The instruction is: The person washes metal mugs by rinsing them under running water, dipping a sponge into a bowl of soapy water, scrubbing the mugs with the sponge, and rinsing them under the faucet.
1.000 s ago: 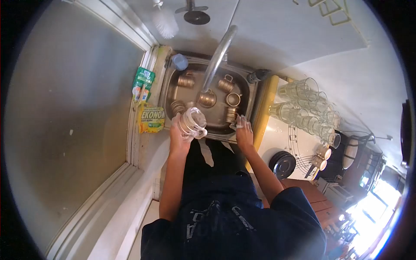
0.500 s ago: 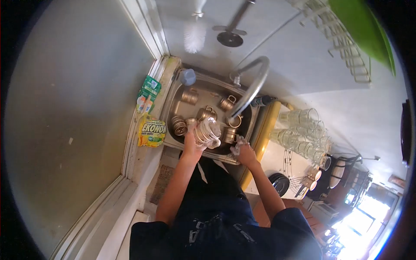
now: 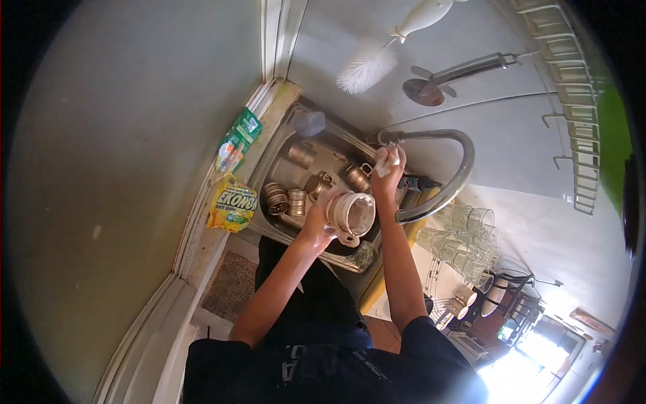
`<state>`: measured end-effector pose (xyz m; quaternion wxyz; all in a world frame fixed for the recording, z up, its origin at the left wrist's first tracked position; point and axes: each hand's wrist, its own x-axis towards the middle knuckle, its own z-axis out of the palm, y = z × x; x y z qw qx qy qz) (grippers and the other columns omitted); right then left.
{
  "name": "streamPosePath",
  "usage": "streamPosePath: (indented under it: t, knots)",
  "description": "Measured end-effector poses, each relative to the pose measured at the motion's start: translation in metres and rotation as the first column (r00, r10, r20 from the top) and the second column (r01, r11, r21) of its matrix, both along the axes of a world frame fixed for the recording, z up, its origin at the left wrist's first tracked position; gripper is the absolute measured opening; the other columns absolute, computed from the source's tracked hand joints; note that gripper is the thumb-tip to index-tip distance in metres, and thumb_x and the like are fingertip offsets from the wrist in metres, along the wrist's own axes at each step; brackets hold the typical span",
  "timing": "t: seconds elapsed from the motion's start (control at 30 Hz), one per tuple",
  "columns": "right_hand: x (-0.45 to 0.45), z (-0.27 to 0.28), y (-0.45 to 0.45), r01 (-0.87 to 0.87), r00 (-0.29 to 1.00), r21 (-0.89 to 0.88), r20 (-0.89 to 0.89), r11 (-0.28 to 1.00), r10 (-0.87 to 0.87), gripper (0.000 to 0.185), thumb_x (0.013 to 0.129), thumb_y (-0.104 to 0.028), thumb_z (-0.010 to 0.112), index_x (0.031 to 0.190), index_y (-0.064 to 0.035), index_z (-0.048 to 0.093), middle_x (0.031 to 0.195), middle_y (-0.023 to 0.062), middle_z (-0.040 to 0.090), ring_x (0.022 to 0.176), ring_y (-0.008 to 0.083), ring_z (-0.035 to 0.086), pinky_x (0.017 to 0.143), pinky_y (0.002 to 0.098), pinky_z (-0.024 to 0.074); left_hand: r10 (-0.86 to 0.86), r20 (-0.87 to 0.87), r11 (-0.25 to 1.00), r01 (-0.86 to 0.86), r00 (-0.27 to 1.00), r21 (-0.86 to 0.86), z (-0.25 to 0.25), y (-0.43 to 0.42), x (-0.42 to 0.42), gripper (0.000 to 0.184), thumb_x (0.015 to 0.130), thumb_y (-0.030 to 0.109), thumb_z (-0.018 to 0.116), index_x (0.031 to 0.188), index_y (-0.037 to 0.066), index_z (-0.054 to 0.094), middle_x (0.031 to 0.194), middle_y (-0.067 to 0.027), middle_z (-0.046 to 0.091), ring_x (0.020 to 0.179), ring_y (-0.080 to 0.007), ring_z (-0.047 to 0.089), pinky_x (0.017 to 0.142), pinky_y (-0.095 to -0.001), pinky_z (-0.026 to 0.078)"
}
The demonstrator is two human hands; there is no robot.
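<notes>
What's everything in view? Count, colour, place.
Sink: 1, silver, centre
Held mug: 1, sudsy white, above sink
Other mugs: 5 or more, bronze, in sink
Tap: 1, silver, back of sink
Container: 1, bluish, sink's far corner
Unclear item: 1, greenish, sink's near corner
Bottle: 1, dark, right of sink
Packet: 1, yellow, left ledge
Pouch: 1, green, left ledge
Brush: 1, white, wall
Pizza cutter: 1, silver, wall
Wire rack: 1, white, wall
Green object: 1, green, beside rack
Glasses: several, clear, right counter
Cups: 2, beige, right counter
Mat: 1, brown, lower left
Left hand: 1, sudsy, holding mug
Right hand: 1, white suds, near tap
</notes>
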<state>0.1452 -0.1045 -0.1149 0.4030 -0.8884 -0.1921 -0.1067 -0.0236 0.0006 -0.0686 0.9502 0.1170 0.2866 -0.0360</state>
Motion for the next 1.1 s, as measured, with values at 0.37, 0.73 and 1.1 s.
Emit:
streamPosePath:
  t: [0.37, 0.73, 1.1]
  knots:
    - [-0.001, 0.011, 0.015, -0.078, 0.956, -0.365, 0.238, 0.928, 0.173, 0.013, 0.084, -0.014, 0.064, 0.077, -0.0048, 0.059, 0.075, 0.0105, 0.063, 0.075, 0.0315, 0.060, 0.099, 0.0474, 0.0327, -0.036, 0.146, 0.964, 0.073, 0.989, -0.254, -0.002, -0.015, 0.018, 0.042, 0.094, 0.040, 0.051, 0.107, 0.002, 0.063, 0.098, -0.0097, 0.067, 0.090, -0.0207, 0.066, 0.084, -0.0378, 0.053]
    - [0.004, -0.007, 0.014, -0.080, 0.958, -0.256, 0.247, 0.963, 0.145, 0.016, 0.087, -0.012, 0.056, 0.076, -0.0003, 0.060, 0.072, 0.0142, 0.058, 0.075, 0.0368, 0.056, 0.100, 0.0499, 0.0318, -0.063, 0.112, 0.955, 0.092, 0.992, -0.282, -0.006, -0.019, 0.019, 0.038, 0.092, 0.040, 0.054, 0.103, 0.005, 0.065, 0.096, -0.0070, 0.067, 0.089, -0.0193, 0.065, 0.083, -0.0366, 0.053]
    - [0.002, 0.006, 0.010, -0.075, 0.997, -0.024, 0.034, 0.997, 0.076, 0.026, 0.092, -0.016, 0.050, 0.071, -0.0003, 0.049, 0.063, 0.0114, 0.043, 0.064, 0.0326, 0.042, 0.103, 0.0459, 0.0306, -0.024, 0.103, 0.934, 0.059, 0.994, -0.353, -0.006, -0.014, 0.017, 0.031, 0.093, 0.036, 0.056, 0.098, 0.007, 0.063, 0.093, -0.0068, 0.067, 0.087, -0.0186, 0.065, 0.080, -0.0354, 0.054]
